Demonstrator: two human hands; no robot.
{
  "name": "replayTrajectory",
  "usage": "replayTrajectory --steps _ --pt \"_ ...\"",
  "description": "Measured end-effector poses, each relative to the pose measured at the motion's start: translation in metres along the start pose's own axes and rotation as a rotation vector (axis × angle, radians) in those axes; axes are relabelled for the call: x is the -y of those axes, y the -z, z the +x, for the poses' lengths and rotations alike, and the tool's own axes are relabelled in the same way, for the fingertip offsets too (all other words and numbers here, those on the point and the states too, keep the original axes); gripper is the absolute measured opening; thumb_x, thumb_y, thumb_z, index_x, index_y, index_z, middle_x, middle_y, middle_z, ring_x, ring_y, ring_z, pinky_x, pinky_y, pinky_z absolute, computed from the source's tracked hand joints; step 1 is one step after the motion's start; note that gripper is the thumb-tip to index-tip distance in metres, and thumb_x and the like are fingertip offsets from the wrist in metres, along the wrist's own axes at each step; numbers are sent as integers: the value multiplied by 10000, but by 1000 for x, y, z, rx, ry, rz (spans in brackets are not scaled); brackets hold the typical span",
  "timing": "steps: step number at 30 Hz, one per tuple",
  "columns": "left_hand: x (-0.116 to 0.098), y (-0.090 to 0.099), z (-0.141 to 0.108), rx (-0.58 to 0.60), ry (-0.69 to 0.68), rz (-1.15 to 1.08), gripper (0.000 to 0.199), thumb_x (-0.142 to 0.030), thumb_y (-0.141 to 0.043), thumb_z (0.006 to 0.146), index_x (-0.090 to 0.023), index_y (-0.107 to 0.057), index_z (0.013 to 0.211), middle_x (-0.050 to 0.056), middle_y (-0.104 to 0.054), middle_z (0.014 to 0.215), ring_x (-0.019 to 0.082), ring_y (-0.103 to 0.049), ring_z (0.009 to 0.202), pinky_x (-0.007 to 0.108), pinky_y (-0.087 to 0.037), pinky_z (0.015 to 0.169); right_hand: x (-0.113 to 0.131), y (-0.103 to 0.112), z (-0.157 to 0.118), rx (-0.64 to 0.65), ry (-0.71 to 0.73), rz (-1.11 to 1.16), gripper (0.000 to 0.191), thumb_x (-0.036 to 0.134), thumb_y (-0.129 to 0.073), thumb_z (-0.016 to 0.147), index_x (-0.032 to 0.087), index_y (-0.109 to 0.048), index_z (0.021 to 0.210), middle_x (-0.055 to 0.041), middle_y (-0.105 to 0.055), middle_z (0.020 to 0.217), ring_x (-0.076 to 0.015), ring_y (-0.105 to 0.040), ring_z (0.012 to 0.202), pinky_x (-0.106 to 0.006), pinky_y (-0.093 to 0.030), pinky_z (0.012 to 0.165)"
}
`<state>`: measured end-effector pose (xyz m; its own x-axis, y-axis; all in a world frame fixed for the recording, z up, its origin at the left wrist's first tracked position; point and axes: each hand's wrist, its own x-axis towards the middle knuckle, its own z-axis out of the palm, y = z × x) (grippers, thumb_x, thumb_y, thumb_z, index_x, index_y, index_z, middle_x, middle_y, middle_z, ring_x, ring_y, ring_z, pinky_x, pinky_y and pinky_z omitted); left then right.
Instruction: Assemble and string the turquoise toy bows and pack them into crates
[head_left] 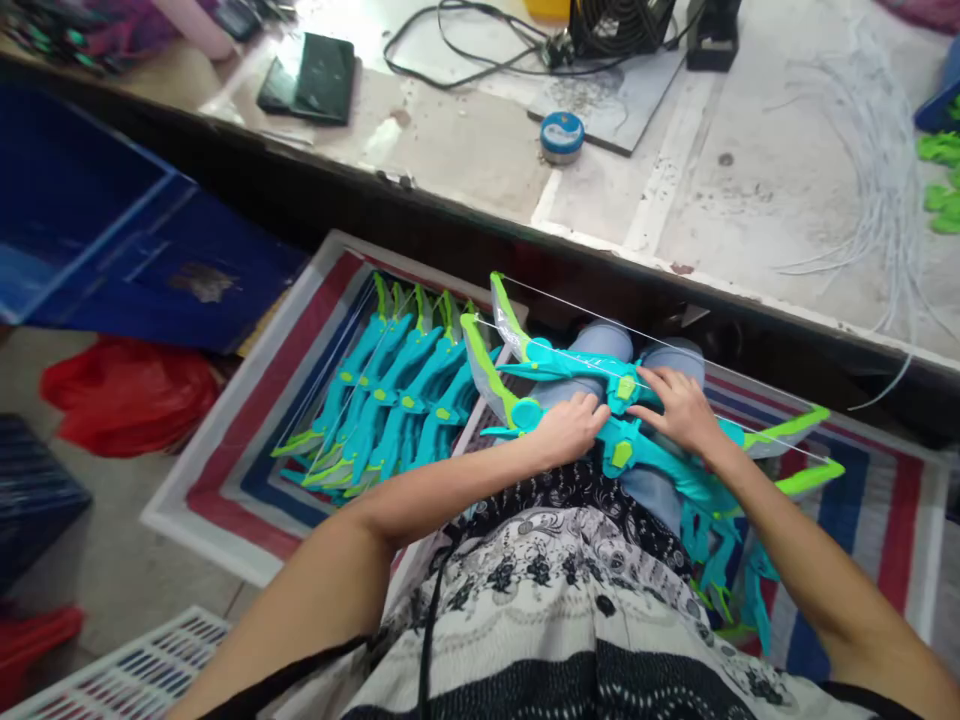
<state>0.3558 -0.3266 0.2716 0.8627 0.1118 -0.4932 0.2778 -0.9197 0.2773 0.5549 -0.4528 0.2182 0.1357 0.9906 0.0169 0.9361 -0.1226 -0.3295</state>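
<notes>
Two teal and green toy bows lie across my lap, one behind the other, each with a white string. My left hand (pixel 571 428) is closed at the middle of the nearer bow (pixel 660 456), its fingertips by the grip. My right hand (pixel 679 408) reaches over the middle of the farther bow (pixel 581 362), thumb and fingers curled around its grip near the yellow-green piece. The two bows' centres nearly touch between my hands. What the fingertips press on is too small to tell.
Several similar bows (pixel 409 395) lie in rows on a striped sheet at the left. A workbench (pixel 465 150) runs ahead, bearing a blue-lidded tin (pixel 562 136), a black device (pixel 319 78), cables and white strings (pixel 885 190). Red bags (pixel 116 395) and a white basket (pixel 142 670) are at the left.
</notes>
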Motion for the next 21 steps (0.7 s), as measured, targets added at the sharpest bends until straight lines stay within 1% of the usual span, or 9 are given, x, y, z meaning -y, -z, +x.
replayTrajectory --steps 2,4,7,9,11,13,15,18,21 --pt "4 13 -2 -21 -37 -9 350 -226 -518 897 -140 -526 1236 150 -569 1176 300 -532 1131 387 -520 846 0 19 -2 -74 -2 11 572 588 -487 947 172 -604 1323 -157 -668 1198 -301 -621 1077 -424 -485 882" --pt "13 30 0 -63 -50 -8 397 -250 -556 873 -129 -522 1249 159 -559 1201 304 -526 1127 400 -519 872 -1 47 -6 -188 -7 8 509 556 -513 949 181 -634 1271 -143 -678 1188 -284 -630 1079 -414 -491 910" --pt "30 52 19 -160 -10 -5 437 -232 -570 842 -96 -534 1256 191 -524 1275 318 -499 1176 414 -511 915 1 90 -14 -377 10 -35 415 479 -571 946 176 -655 1218 -129 -699 1151 -262 -652 1056 -389 -501 929" --pt "41 60 36 -181 30 7 407 -211 -566 828 -73 -575 1211 216 -505 1312 340 -471 1233 444 -491 971 3 109 -20 -458 50 -77 359 416 -614 936 166 -663 1189 -127 -714 1110 -254 -670 1017 -370 -511 912" --pt "50 62 50 -109 79 -8 393 -194 -558 828 -72 -599 1199 221 -530 1297 351 -492 1235 475 -481 996 2 114 -24 -492 102 -111 312 364 -642 924 151 -675 1150 -128 -725 1057 -255 -685 964 -358 -519 880" --pt "57 60 56 -22 120 -65 417 -189 -553 836 -88 -591 1239 209 -571 1256 343 -544 1194 477 -501 975 0 111 -23 -497 139 -125 278 338 -650 918 135 -688 1104 -130 -730 1007 -260 -696 908 -354 -526 837" --pt "59 57 57 14 130 -135 471 -222 -602 827 -114 -574 1284 203 -581 1266 343 -569 1181 448 -535 924 -1 106 -13 -500 171 -128 263 331 -651 916 121 -700 1066 -132 -732 964 -265 -703 856 -349 -530 785" --pt "58 52 51 -26 160 -180 492 -203 -630 834 -132 -557 1316 219 -578 1285 350 -586 1187 412 -546 877 6 105 10 -516 229 -159 280 346 -645 917 113 -715 1055 -137 -740 941 -275 -713 815 -342 -524 702" --pt "61 47 39 -127 185 -218 378 -122 -454 934 -142 -560 1296 203 -652 1152 292 -657 1082 360 -529 829 17 113 32 -510 280 -177 309 367 -639 920 132 -724 1101 -137 -749 953 -278 -722 805 -344 -525 674"
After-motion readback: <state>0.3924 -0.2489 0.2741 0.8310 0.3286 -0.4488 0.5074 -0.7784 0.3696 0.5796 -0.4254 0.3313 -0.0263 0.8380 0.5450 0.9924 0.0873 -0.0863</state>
